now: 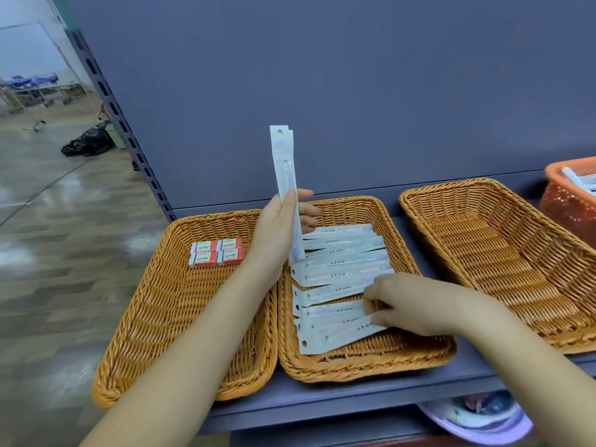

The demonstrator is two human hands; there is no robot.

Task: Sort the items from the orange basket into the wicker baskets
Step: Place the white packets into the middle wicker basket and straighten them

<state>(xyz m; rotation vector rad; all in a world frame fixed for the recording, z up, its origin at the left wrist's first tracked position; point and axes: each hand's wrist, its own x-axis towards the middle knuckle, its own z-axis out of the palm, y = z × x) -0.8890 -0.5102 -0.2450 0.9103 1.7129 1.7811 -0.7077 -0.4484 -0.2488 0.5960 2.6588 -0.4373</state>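
Nearest in, the right hand is pinching the right end of a flat packet lying in the middle basket, long axis running left to right like the rest of the row. A bit farther, the left hand is gripping another packet upright over the basket's far-left corner. I'm guessing it needs tipping sideways to match. Far right, the orange basket is holding more.
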